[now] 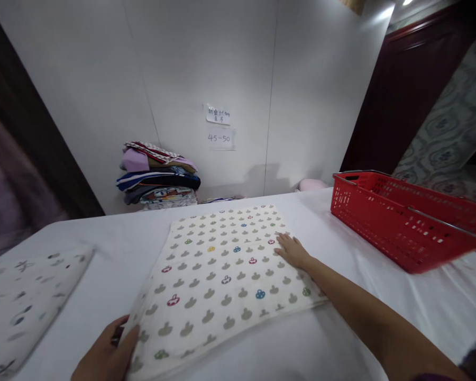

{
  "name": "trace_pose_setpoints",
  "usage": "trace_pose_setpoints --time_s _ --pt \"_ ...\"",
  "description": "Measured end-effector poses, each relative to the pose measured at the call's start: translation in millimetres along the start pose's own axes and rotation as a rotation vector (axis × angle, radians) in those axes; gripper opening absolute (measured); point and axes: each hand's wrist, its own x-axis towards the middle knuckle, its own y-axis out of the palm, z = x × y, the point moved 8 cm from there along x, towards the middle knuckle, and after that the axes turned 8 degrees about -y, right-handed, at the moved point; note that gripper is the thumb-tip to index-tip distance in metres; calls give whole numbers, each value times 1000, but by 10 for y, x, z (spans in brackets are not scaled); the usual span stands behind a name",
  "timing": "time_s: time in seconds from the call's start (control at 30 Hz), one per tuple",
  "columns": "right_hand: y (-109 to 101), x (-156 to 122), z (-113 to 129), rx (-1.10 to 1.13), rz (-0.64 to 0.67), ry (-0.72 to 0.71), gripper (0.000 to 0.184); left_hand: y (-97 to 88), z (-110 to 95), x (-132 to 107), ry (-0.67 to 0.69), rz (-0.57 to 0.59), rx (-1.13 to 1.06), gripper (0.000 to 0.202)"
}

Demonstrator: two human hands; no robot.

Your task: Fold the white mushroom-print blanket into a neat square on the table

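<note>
The left hand [108, 352] is closed on the near left corner of the mushroom-print cloth [216, 270], its thumb on top and its other fingers partly hidden at the edge. The right hand [293, 251] lies palm down near the cloth's right edge, opened out with fingers extended and slightly apart, pressing on the fabric without grasping it. The cloth lies spread on the white table [309, 338], between a second printed cloth [35, 296] and a red basket [381, 227].

A pale grey wall [206, 58] rose beyond a white-covered table [119, 254] — dark red door [396, 95] far right, patterned wallpaper [436, 127] beside it.
</note>
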Motion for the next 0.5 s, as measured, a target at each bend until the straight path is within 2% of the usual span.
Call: trace_pose_setpoints --time_s 0.1,0.27,0.4,0.5 --pt "15 -200 147 -23 -12 40 65 -54 -94 -94 -57 88 -48 54" --pt "71 -381 540 14 32 -97 66 -170 -156 -190 -61 60 -121 50" --pt "32 -408 687 21 24 -73 66 -178 -200 -250 -36 80 -91 50" --pt "-27 -326 911 23 0 -148 67 -185 -246 -288 -28 101 -52 47"
